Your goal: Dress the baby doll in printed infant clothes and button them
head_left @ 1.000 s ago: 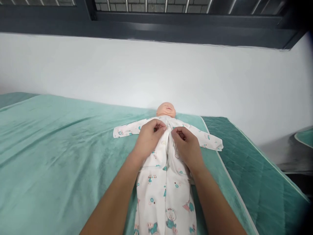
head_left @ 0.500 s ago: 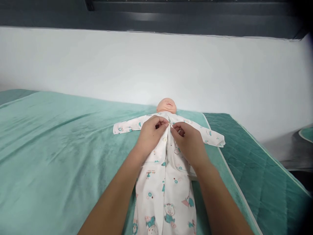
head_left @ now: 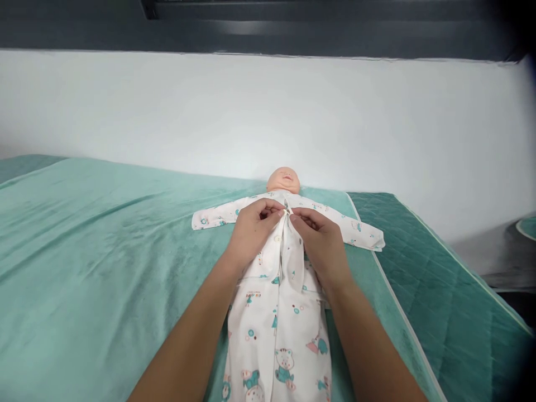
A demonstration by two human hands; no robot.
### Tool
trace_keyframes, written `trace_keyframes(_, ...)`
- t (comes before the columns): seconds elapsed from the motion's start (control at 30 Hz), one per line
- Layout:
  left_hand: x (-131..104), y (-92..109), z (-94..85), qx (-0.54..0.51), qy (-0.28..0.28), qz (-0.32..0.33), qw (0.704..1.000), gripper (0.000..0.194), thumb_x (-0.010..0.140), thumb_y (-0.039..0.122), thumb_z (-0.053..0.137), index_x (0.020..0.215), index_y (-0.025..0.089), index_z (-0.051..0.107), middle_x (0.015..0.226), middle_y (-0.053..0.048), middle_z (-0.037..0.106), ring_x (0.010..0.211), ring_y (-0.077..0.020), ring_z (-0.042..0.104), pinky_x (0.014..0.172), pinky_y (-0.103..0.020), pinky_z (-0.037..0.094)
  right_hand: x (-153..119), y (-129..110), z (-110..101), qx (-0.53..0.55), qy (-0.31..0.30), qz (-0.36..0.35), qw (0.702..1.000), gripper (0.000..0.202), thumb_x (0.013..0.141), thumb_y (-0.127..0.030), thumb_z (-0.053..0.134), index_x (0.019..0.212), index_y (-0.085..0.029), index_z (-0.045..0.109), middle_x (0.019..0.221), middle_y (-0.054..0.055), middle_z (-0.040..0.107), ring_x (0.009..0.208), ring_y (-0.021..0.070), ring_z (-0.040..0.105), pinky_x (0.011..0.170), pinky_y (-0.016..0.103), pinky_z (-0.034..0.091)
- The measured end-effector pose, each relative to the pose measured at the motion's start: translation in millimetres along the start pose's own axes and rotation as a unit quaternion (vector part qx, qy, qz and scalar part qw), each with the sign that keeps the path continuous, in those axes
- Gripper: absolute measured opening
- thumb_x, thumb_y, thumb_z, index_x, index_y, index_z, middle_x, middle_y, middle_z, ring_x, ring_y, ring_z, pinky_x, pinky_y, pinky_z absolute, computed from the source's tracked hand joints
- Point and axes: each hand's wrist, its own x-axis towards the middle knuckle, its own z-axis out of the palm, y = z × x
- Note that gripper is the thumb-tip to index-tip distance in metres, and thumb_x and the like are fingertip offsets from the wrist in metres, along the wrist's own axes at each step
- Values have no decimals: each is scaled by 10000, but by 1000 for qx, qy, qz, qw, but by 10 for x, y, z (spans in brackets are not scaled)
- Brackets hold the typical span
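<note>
A baby doll [head_left: 283, 180] lies on its back in a white baby romper [head_left: 255, 329] printed with small animals, its sleeves spread to both sides. My left hand [head_left: 256, 223] pinches the left front edge of the romper at the chest. Opposite it, my right hand [head_left: 319, 231] pinches the right front edge, fingertips almost touching the left ones. Below my left fingers a pale button [head_left: 277, 239] shows on the placket. The front gapes between the hands down to the waist. Whatever lies exactly between the fingertips is mostly covered.
A light green blanket [head_left: 104, 268] spreads under the doll. To the right, a darker green quilted cover [head_left: 439, 279] runs to the bed edge. Behind the doll's head stands a white wall [head_left: 209, 117], with a dark beam [head_left: 293, 33] above it.
My fingertips have come closer together at the chest. The right front flap is now lifted and folded over, showing its inner side. The view has shifted slightly.
</note>
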Motion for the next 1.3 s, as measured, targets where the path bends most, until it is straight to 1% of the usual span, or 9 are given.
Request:
trace_keyframes(0.2, 6, -11, -12, -13, 1, -5, 1000, 160, 837, 327, 639, 921, 201, 690, 873, -14, 675, 820, -139, 602, 778, -260, 465, -14, 17, 0, 1, -25, -9, 1000, 227, 838, -384, 638, 989, -248, 738, 909, 13, 715, 820, 167, 619, 762, 295, 475)
trace_keyframes(0.33, 23, -38, -19, -20, 3, -8, 1000, 182, 824, 326, 656, 941, 190, 684, 892, -26, 680, 839, -145, 609, 787, -267, 472, 12, 20, -5, -61, -37, -41, 997, 216, 842, -357, 620, 998, -251, 725, 874, -3, 673, 714, 137, 550, 732, 290, 460)
trace_keyframes(0.4, 30, -54, -15, -24, 9, -9, 1000, 193, 812, 333, 669, 939, 187, 683, 871, -25, 675, 828, -145, 607, 778, -266, 474, 28, 22, -8, -93, -46, -63, 993, 214, 843, -338, 610, 1012, -254, 709, 884, -6, 667, 704, 133, 544, 742, 295, 458)
trace_keyframes(0.57, 27, -76, -5, -16, 11, -2, 1000, 198, 808, 332, 672, 961, 206, 689, 874, -17, 672, 790, -133, 593, 731, -252, 468, 39, 14, -16, -166, -66, -94, 979, 216, 841, -305, 598, 1048, -271, 651, 924, -12, 678, 759, 146, 574, 762, 310, 447)
trace_keyframes(0.73, 8, -46, 7, -4, -17, 8, 1000, 245, 839, 359, 637, 1034, 218, 679, 926, -28, 686, 861, -153, 619, 781, -270, 478, 26, 2, 11, -231, -76, -119, 963, 251, 863, -286, 558, 1105, -284, 627, 910, -4, 684, 797, 166, 601, 725, 312, 430)
trace_keyframes(0.83, -3, -22, 26, 18, -20, -1, 1000, 238, 825, 331, 642, 1035, 225, 679, 904, -23, 684, 856, -161, 628, 773, -279, 482, 15, 1, 31, -265, -75, -139, 951, 295, 887, -259, 501, 1151, -282, 629, 944, 16, 683, 837, 176, 604, 714, 312, 426)
trace_keyframes(1.0, -4, -17, 28, 6, -5, -12, 1000, 202, 812, 285, 636, 999, 225, 683, 889, -12, 675, 831, -148, 622, 750, -265, 477, -2, 6, 42, -239, -63, -116, 962, 285, 868, -281, 544, 1138, -317, 627, 906, -20, 684, 766, 153, 597, 699, 303, 422)
trace_keyframes(1.2, 23, -47, -30, -61, -19, -20, 998, 243, 806, 299, 652, 1034, 213, 657, 863, -13, 656, 821, -142, 606, 773, -261, 474, -18, 15, 54, -208, -50, -101, 972, 287, 831, -292, 589, 1113, -312, 635, 893, -25, 681, 717, 142, 564, 707, 305, 422)
trace_keyframes(1.3, 17, -48, -27, -39, -19, -16, 999, 225, 823, 312, 634, 1026, 222, 667, 854, -9, 643, 800, -138, 589, 749, -254, 464, -14, 21, 32, -194, -48, -96, 975, 296, 826, -301, 600, 1120, -298, 636, 884, -21, 676, 706, 139, 550, 717, 306, 431)
